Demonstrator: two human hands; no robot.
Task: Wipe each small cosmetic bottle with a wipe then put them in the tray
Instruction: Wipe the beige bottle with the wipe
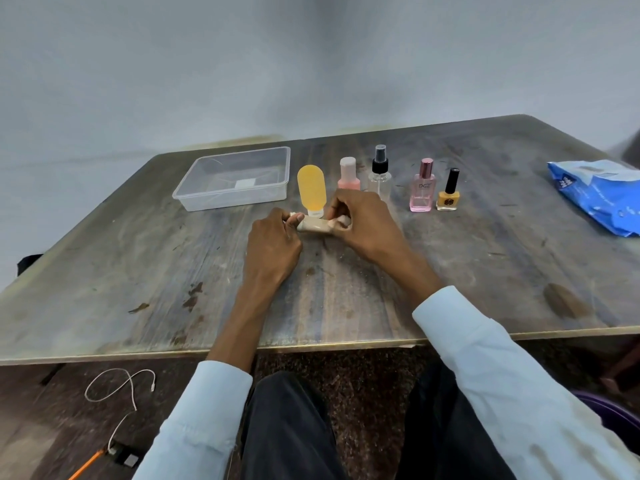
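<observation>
Clear tray (282,188) sits far left on table (138,271), no bottles in it. Left hand (273,242) pinches cap end of a small beige bottle (313,225) lying sideways just in front of the yellow tube (311,190); right hand (363,221) curls round its other end w/ a white wipe (341,221). Bottle prob light, stiff, maybe slick when damp, so hold by both ends. Right of that: pink bottle (348,174), spray bottle (380,174), perfume (422,192), nail polish (449,194), wipes pack (595,195).

bottle row (381,181) behind hands, tray (194,195) left, wipes pack (595,195) right
</observation>
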